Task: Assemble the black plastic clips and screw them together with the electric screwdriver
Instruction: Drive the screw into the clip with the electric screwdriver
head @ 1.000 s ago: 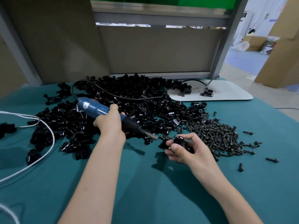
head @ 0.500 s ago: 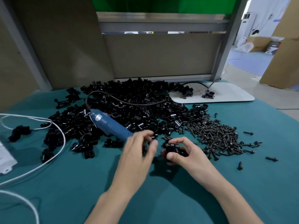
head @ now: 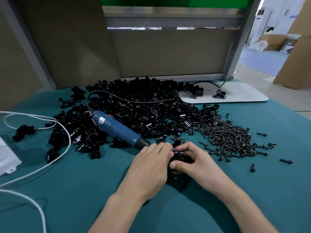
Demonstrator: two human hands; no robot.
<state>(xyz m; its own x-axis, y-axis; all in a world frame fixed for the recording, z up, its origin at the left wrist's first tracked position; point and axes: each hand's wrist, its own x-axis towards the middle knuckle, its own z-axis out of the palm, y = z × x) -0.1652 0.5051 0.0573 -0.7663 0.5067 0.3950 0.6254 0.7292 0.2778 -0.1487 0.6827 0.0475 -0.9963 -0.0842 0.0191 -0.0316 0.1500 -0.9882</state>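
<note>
The black clip (head: 180, 157) is held low over the counter (head: 84, 190) between both hands: the right hand (head: 193, 163) grips it with thumb and curled fingers from the right, the left hand (head: 151, 167) curls its fingers onto its left side, fingertips hidden. The electric screwdriver (head: 116, 130) lies free on the edge of the clip pile (head: 143, 105), long axis slanting from far-left to near-right, its dark nose just beside the left knuckles, so the left hand is plainly nearer to take it; the screws (head: 232, 138) lie rightward, nearer the right hand
</note>
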